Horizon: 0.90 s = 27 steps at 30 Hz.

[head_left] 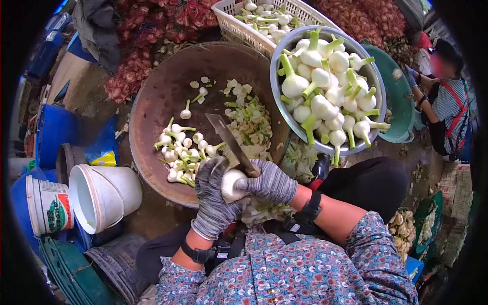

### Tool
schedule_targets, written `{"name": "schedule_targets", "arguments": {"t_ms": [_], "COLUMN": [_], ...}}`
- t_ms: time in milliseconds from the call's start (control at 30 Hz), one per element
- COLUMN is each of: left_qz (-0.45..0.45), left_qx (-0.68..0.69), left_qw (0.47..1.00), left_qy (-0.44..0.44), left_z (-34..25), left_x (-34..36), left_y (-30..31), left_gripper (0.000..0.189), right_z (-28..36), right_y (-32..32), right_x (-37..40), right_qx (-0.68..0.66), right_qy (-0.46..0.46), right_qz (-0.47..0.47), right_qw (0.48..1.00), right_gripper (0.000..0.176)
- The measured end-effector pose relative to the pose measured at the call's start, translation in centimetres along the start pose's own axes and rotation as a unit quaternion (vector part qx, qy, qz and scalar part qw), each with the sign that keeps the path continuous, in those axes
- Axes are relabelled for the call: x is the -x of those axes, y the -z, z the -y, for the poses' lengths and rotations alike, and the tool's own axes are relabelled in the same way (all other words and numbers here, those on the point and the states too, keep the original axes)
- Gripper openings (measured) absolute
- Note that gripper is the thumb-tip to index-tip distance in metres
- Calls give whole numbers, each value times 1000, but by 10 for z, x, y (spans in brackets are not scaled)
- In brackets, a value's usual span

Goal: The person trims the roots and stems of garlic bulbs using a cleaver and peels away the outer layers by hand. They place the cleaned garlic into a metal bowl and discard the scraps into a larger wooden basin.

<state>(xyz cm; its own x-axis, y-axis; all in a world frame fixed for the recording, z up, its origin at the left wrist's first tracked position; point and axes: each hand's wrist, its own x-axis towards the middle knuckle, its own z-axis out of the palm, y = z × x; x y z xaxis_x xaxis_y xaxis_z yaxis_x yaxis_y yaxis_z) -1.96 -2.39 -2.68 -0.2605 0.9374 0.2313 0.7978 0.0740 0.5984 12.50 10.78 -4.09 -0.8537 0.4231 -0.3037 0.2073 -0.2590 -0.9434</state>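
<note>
The left hand (213, 195), in a grey glove, has its grip closed round a white onion (231, 184). The right hand (269, 182) is just beside it, its grip tight on a knife (231, 140). The blade touches the top of the onion and points away over the big brown pan (157, 91). Some little onions (178, 150) lie in the pan just past the left grip.
</note>
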Motion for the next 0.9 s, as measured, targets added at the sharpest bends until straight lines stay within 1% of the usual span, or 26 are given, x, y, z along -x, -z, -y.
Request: {"name": "schedule_targets", "arguments": {"t_ms": [33,67,100,133,167,200,233,267,300,333,367,433,467,567,633,667,700,733,767,800,867,900], "left_qz": [-27,-102,-93,-105,-81,37,86,112,143,144,147,165,175,211,197,119,122,122,122,67,69,65], "left_qx": [5,132,248,357,550,632,495,333,161,-22,-65,-85,-91,-114,-218,-203,-93,17,127,124,108,100], "left_qw": [1000,985,955,901,752,686,812,908,967,988,986,981,979,968,956,969,988,990,975,987,990,990], "left_qy": [-6,41,132,224,354,358,295,228,138,46,33,48,59,68,-17,-76,-5,65,132,74,62,72], "left_z": [-2,0,5,9,7,13,18,24,41,58,56,53,51,55,57,52,35,8,-7,-4,-6,-8], "left_x": [0,-1,1,1,-3,-1,4,9,20,31,33,37,39,44,45,41,30,13,3,6,-6,-3], "left_y": [0,-11,-11,-10,-1,-3,-5,-7,-16,-24,-24,-20,-18,-17,-20,-18,-5,14,24,21,25,27], "left_gripper": [109,108,95,81,76,57,52,49,49,50,50,52,53,56,56,40,37,34,30,23,25,26], "right_z": [-3,0,5,13,19,17,17,18,20,23,21,17,25,31,30,30,27,20,8,-26,-18,-15], "right_y": [-7,-10,-10,-6,-4,-6,-7,-7,-6,-4,-1,1,3,5,5,6,10,18,28,47,40,33], "right_x": [1,-1,0,3,4,5,6,8,9,12,13,15,17,20,19,16,13,10,6,-6,-2,0], "right_qx": [-81,-84,-14,57,127,195,232,268,305,313,344,404,437,472,476,478,469,458,446,456,345,288], "right_qy": [37,46,46,48,51,93,94,96,98,106,121,152,137,137,87,63,21,-21,-62,-109,-82,-71], "right_qz": [-22,-43,-48,-53,-58,-84,-64,-44,-26,-14,-14,-10,-2,-5,-3,-1,-11,-21,-34,-18,-74,-85], "right_qw": [996,994,998,996,989,973,966,958,947,944,931,902,889,871,875,876,883,889,892,883,932,951], "right_gripper": [55,56,56,57,58,61,61,62,63,61,58,52,41,33,31,30,30,31,31,39,46,49]}}
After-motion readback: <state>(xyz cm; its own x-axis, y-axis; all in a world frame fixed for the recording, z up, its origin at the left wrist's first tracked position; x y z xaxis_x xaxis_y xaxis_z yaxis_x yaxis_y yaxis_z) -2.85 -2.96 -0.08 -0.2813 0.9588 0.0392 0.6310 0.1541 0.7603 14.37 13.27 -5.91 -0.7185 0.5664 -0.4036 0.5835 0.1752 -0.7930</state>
